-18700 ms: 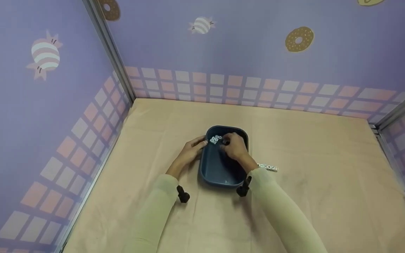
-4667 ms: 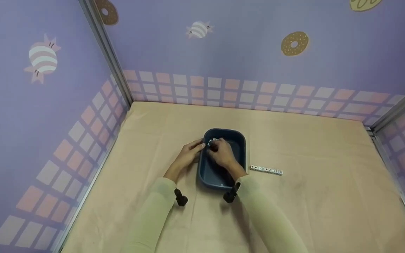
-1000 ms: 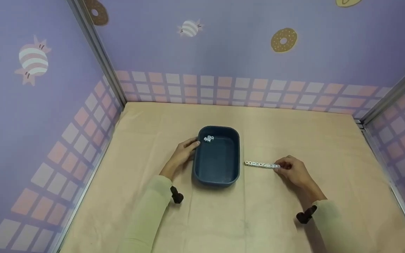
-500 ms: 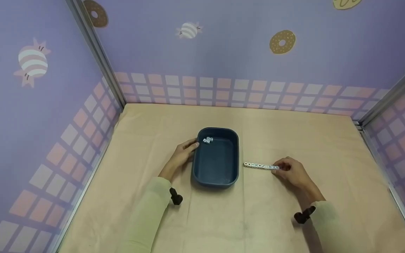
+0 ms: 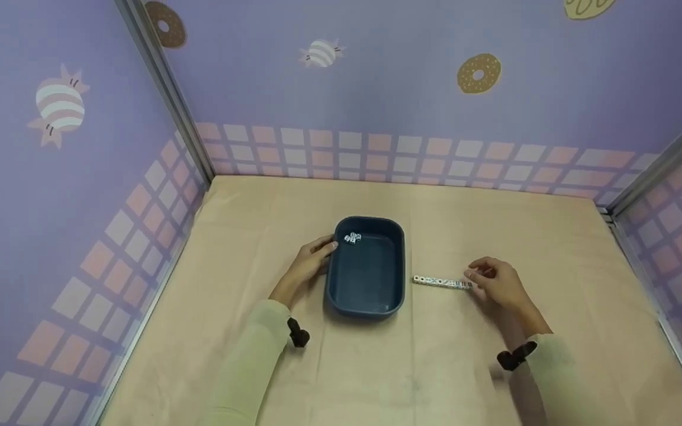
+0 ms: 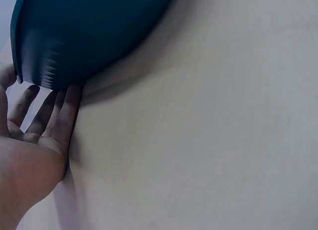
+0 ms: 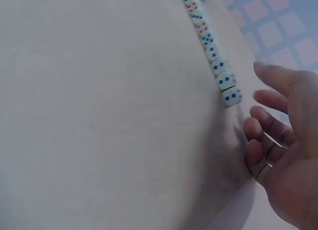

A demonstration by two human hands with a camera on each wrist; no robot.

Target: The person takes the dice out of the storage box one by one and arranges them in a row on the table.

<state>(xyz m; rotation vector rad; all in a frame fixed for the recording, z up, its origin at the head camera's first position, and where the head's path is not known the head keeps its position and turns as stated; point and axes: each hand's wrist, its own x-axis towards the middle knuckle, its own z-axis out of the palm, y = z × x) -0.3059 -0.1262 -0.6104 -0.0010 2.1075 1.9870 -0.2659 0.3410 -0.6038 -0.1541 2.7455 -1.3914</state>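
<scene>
A dark blue rectangular bin sits mid-table with several white dice inside its far left corner. My left hand rests against the bin's left side, thumb at the rim; in the left wrist view its fingers are straight, tips on the outer wall. Right of the bin, a straight row of dice lies on the cloth. My right hand is at the row's right end, fingers loosely bent and holding nothing. In the right wrist view a small gap separates the fingers from the end die.
A beige cloth covers the table. Purple patterned walls close in the back, left and right sides, with metal posts at the corners. A black wrist mount sits on each sleeve.
Compared with earlier, fewer dice lie in the bin and the row is longer. Over the last half second my right hand has let go of the row's end and lifted slightly.
</scene>
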